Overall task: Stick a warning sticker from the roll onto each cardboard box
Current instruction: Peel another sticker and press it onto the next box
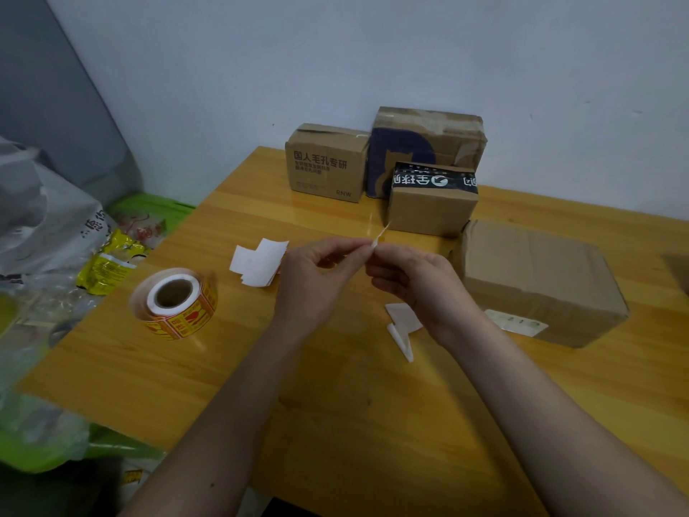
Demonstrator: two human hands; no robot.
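Observation:
Both hands meet above the middle of the wooden table point(335, 386). My left hand point(317, 281) and my right hand point(414, 281) pinch one small sticker piece point(379, 236) edge-on between the fingertips. The orange-and-red warning sticker roll point(175, 304) lies on its side to the left, apart from my hands. Several cardboard boxes stand at the back and right: a printed box point(324, 162), a tall box with a purple mark point(428, 139), a small box with black tape point(432, 199), and a large plain box point(537, 281) beside my right hand.
White backing scraps lie on the table behind my left hand point(257, 263) and under my right wrist point(402, 326). Plastic bags point(44, 218) and a yellow packet point(112, 263) pile up off the table's left edge. A wall rises just behind the boxes.

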